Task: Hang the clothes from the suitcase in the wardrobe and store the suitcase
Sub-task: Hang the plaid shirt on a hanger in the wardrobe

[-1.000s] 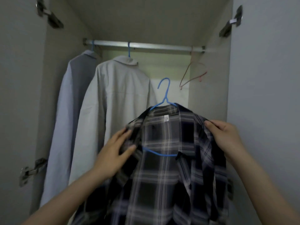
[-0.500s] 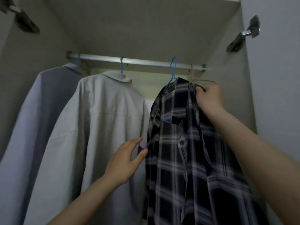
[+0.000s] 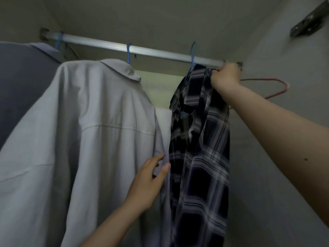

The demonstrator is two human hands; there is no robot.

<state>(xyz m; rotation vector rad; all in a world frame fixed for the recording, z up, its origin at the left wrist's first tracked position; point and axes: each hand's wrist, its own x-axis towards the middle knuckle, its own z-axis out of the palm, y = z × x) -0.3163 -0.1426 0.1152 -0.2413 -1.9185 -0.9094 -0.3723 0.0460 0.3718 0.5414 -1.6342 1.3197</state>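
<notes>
Plaid shirt [image 3: 199, 139] apparently on wardrobe rail [image 3: 142, 50]

Dim, soft-focus view into a shadowed wardrobe.

Light is weak and greyish; the brightest patches are a dull sheen along the rail [image 3: 142, 50] and the pale back panel [image 3: 156, 90] behind the clothes. The grey shirt [image 3: 26, 82] at far left sinks into shadow. Detail is soft and slightly smeared throughout, and the wide lens bends the rail toward the edges.

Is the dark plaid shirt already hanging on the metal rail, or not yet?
Hanging: the dark plaid shirt's blue hanger hook loops over the metal rail, though the right hand grips its shoulder.
</notes>
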